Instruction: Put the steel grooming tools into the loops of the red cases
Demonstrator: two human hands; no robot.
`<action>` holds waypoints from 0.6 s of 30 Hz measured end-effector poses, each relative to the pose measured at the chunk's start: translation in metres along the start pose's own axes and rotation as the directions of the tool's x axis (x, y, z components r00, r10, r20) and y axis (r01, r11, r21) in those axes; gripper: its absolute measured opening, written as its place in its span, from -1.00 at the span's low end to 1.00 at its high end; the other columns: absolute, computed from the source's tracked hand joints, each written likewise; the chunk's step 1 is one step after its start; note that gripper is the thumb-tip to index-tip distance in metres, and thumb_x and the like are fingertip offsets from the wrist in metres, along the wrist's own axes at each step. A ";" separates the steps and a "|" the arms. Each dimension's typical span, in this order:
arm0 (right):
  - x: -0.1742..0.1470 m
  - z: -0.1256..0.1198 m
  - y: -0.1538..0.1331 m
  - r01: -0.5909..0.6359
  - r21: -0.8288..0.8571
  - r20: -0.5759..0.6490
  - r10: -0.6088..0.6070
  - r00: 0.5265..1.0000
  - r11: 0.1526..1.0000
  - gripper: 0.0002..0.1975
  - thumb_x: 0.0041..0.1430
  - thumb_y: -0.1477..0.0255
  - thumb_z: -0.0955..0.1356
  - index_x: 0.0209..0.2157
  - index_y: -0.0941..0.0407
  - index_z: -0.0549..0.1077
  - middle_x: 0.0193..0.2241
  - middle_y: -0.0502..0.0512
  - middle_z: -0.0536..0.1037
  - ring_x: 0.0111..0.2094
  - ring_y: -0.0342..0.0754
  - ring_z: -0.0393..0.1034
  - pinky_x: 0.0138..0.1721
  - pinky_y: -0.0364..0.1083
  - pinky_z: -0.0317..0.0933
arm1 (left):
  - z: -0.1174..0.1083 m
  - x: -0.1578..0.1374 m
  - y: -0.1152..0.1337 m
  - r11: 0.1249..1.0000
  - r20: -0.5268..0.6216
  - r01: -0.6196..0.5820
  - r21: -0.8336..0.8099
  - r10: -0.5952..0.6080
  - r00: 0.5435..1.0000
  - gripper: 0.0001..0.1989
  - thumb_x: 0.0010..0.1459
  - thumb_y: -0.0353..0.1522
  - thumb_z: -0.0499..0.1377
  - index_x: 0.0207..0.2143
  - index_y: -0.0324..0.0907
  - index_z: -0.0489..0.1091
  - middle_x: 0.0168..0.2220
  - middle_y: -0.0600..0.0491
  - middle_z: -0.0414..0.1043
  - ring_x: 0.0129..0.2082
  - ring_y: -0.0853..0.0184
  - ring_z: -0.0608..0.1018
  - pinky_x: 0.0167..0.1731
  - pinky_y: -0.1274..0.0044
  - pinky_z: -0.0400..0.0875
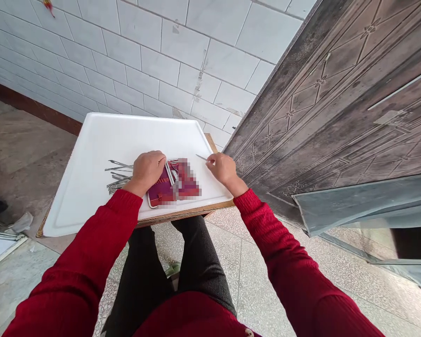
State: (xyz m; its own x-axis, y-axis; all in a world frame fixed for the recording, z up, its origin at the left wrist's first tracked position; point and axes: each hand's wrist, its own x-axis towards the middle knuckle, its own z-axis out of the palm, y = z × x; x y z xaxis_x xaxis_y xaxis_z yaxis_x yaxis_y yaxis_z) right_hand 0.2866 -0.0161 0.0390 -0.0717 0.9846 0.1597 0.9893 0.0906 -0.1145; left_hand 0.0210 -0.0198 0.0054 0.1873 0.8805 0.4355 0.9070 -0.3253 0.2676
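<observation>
A small red and purple manicure case point(161, 191) with a pale metal rim lies open on the white board. My left hand point(149, 169) is closed over its upper left part, fingers curled at the rim. Part of the case is pixelated, so what sits in it on the right is unclear. My right hand point(222, 167), to the right of the case, pinches a thin pointed metal nail tool point(201, 157) whose tip points left. Several slim metal tools point(118, 165) lie left of my left hand, partly hidden by it. Nail clippers point(115, 186) appear to lie among them.
The white board point(91, 140) has a raised rim and rests on a wooden table point(210, 140). A tiled wall point(154, 51) stands behind it. At the right is a dark patterned door point(301, 103), with a grey sheet-covered object point(365, 201) below it.
</observation>
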 end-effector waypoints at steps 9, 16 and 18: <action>0.028 -0.001 0.007 -0.057 -0.229 0.191 0.102 0.976 0.972 -0.73 0.37 0.38 0.34 -0.05 0.17 0.62 -0.01 0.29 0.65 0.01 0.08 0.54 -0.09 -0.10 0.32 | -0.001 -0.001 0.000 0.998 0.018 -0.014 0.063 0.013 1.000 -0.69 0.37 -0.40 -0.01 -0.33 -0.14 0.49 -0.22 -0.01 0.61 -0.23 0.20 0.57 -0.33 0.40 0.26; 0.047 -0.007 0.005 0.005 -0.262 0.326 0.083 0.942 0.965 -0.71 0.31 0.35 0.39 -0.01 0.17 0.62 -0.04 0.28 0.66 0.00 0.08 0.55 -0.10 -0.12 0.35 | -0.001 -0.001 0.001 0.995 0.019 -0.049 0.083 0.047 0.999 -0.69 0.36 -0.41 -0.02 -0.35 -0.14 0.48 -0.24 -0.02 0.59 -0.26 0.19 0.55 -0.35 0.39 0.24; 0.050 -0.009 0.005 0.015 -0.267 0.344 0.080 0.936 0.964 -0.69 0.28 0.36 0.41 0.00 0.19 0.61 -0.08 0.30 0.66 -0.02 0.11 0.56 -0.11 -0.09 0.37 | -0.001 -0.002 0.001 0.994 0.023 -0.058 0.091 0.056 0.998 -0.69 0.36 -0.40 -0.02 -0.36 -0.14 0.48 -0.26 -0.03 0.58 -0.26 0.19 0.55 -0.35 0.40 0.24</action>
State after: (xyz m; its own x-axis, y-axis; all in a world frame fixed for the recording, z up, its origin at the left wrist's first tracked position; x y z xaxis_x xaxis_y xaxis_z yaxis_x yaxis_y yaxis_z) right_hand 0.2887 0.0317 0.0550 -0.0314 0.9799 -0.1969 0.9862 0.0625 0.1536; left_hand 0.0211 -0.0220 0.0060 0.2466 0.8684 0.4301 0.9252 -0.3430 0.1623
